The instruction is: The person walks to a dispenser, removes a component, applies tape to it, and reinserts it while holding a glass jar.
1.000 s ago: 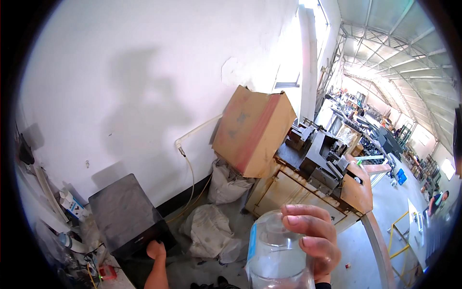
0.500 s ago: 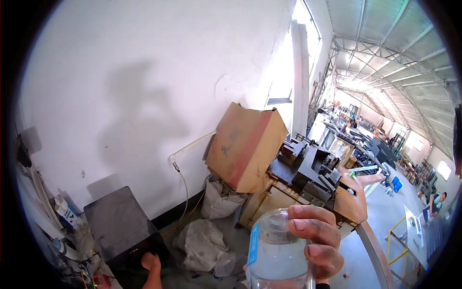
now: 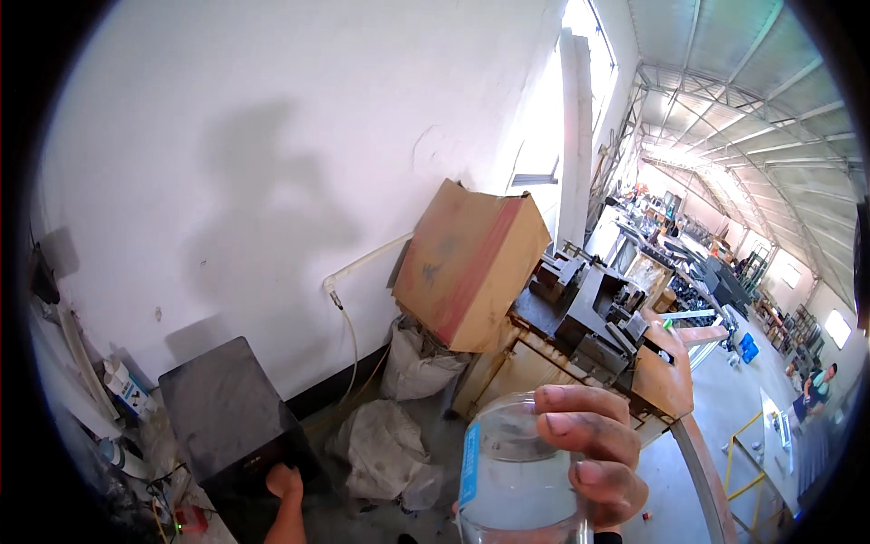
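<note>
Close in front of me at the lower middle, my right hand [image 3: 594, 444] is wrapped round a clear bottle [image 3: 517, 485] with a blue label on its left side. Some clear liquid shows inside. One rounded end of the bottle points away from me; its other end is cut off by the lower edge. My left hand [image 3: 284, 481] is down at the lower left, against the dark front of a black box-shaped cabinet [image 3: 227, 408]. Its fingers are mostly hidden in shadow, so their grip does not show.
A cardboard box [image 3: 467, 263] leans by the white wall beside a machine [image 3: 589, 317] on a rusty stand. Pale sacks [image 3: 385, 449] lie on the floor, and a thin hose [image 3: 352, 349] hangs from a wall pipe. Far right, another person [image 3: 816, 394] stands near a yellow frame [image 3: 748, 435].
The view has shifted slightly, moving the background a little. The bottle sits slightly further left in the picture, still in my right hand. The distant person has changed posture.
</note>
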The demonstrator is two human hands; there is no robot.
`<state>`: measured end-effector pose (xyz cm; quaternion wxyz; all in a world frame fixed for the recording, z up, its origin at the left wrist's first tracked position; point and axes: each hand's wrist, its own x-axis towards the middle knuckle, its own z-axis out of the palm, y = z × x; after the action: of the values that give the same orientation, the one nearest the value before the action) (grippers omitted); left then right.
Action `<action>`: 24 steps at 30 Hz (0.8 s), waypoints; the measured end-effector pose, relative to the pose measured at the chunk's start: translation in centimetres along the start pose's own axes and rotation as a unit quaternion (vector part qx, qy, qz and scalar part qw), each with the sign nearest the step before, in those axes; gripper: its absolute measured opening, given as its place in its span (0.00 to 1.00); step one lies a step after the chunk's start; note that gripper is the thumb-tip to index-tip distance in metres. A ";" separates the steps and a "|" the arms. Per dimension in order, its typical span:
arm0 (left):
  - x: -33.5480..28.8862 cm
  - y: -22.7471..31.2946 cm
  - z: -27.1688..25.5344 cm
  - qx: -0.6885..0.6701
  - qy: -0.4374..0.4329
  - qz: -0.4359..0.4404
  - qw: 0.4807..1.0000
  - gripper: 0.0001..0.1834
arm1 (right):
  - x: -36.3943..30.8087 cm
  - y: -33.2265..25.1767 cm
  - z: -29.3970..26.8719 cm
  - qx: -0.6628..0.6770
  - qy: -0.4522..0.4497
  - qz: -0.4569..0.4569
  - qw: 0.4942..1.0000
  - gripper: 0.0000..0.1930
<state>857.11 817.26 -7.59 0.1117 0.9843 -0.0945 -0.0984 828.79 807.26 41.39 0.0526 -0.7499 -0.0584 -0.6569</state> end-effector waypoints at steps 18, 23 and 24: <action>0.0 -1.9 1.1 0.007 0.083 0.046 0.995 0.16 | -8.7 0.9 -0.7 0.207 -0.145 0.302 0.919 0.44; 0.2 -2.7 1.1 0.014 0.080 0.035 0.996 0.17 | -13.7 0.7 -0.6 0.184 -0.111 0.371 0.903 0.43; 0.2 -2.6 0.9 0.015 0.080 0.035 0.996 0.17 | -14.7 0.6 -0.9 0.157 -0.120 0.393 0.898 0.43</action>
<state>857.54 819.48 -9.12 0.1079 0.9866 -0.1212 -0.0135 826.09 806.21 26.96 0.4161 -0.7668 0.1330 -0.4702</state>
